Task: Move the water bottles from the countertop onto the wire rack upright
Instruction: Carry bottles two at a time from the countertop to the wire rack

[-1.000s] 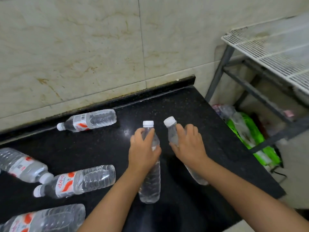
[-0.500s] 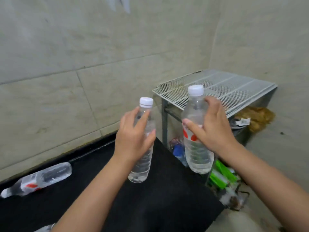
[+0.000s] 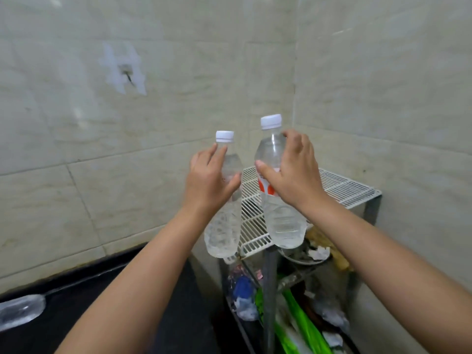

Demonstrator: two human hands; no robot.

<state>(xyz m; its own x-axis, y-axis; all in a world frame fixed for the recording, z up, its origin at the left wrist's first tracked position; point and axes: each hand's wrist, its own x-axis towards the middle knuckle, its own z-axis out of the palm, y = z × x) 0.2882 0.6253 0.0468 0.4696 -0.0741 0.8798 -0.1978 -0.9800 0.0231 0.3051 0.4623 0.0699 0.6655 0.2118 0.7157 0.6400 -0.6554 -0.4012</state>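
My left hand (image 3: 208, 178) grips a clear water bottle (image 3: 223, 231) with a white cap, held nearly upright in the air just left of the rack's near corner. In my right hand (image 3: 293, 172) is a second bottle (image 3: 282, 221) with a red-and-white label, upright, its base above the front edge of the white wire rack (image 3: 342, 187). The rack's top shelf stands in the wall corner and bears nothing that I can see. Another bottle (image 3: 18, 311) lies on its side on the black countertop (image 3: 178, 315) at the far left.
Tiled walls meet in a corner behind the rack. Under the shelf are grey metal legs (image 3: 269, 290), green plastic bags (image 3: 298, 320), a blue item and other clutter. A white patch with a hook (image 3: 125, 69) marks the left wall.
Both hands have lifted their bottles higher and carried them right, toward the rack. The view has swung up and right, so most of the countertop has left the frame.
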